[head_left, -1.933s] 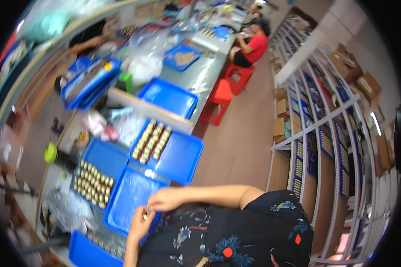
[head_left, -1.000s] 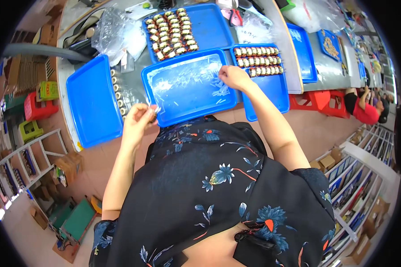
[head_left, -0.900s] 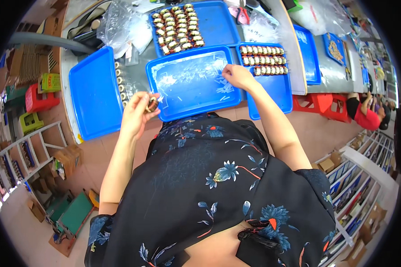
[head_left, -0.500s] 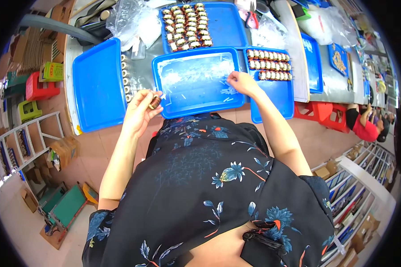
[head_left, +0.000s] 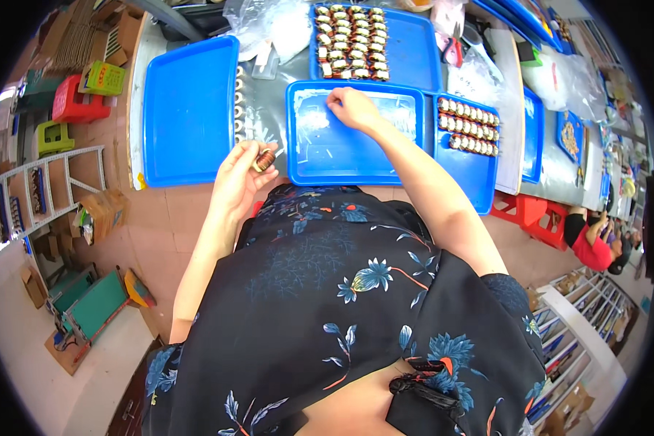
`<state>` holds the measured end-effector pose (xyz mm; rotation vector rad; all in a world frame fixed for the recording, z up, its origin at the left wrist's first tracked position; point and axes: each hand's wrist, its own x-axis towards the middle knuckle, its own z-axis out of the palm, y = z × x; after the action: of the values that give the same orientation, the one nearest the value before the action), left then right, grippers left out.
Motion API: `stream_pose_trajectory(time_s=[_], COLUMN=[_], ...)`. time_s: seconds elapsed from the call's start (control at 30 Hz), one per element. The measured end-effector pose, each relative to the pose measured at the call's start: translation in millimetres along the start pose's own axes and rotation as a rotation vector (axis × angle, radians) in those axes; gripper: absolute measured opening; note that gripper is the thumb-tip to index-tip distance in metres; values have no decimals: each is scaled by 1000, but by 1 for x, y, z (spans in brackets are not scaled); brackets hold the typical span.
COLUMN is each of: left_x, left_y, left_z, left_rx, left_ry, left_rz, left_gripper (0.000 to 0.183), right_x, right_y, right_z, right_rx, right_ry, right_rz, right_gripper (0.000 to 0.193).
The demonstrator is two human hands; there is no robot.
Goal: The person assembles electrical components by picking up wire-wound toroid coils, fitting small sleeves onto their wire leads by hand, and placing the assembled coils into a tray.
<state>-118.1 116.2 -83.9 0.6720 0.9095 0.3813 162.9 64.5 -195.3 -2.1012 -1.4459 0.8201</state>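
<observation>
My left hand [head_left: 234, 178] pinches a copper-wound toroidal coil [head_left: 266, 160] between thumb and fingers, just off the near left corner of a shallow blue tray [head_left: 356, 179]. Over the far part of that tray hovers my right hand [head_left: 354, 109]. Its fingertips are drawn together, and whatever they may hold is too small to make out. Thin white strips [head_left: 309, 109] lie scattered on the tray's floor, partly covered by my right hand and forearm.
Behind stands a blue tray [head_left: 414, 47] with rows of finished coils [head_left: 352, 43]. Another blue tray [head_left: 466, 174] at the right bears more coils [head_left: 469, 125]. On the left lies a large blue tray [head_left: 189, 109] beside a column of pale rings [head_left: 238, 94]. Red-handled pliers [head_left: 453, 52] lie at the back.
My right hand has moved left across the tray, from its right side to its far middle. My left hand still holds the coil. The whole view has shifted a little.
</observation>
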Motion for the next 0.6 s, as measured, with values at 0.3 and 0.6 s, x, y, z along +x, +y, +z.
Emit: stream_pose_trajectory(time_s=[0.3, 0.6], left_x=[11, 22], left_y=[26, 33], left_z=[-19, -28], left_rx=[-176, -309], left_ry=[-3, -194], left_rz=[-72, -92], left_gripper=[38, 39], right_x=[24, 10], right_y=[-3, -13], right_z=[44, 36], right_rx=[-53, -47], right_ry=[64, 105], right_rz=[-11, 19], right_gripper=[18, 18])
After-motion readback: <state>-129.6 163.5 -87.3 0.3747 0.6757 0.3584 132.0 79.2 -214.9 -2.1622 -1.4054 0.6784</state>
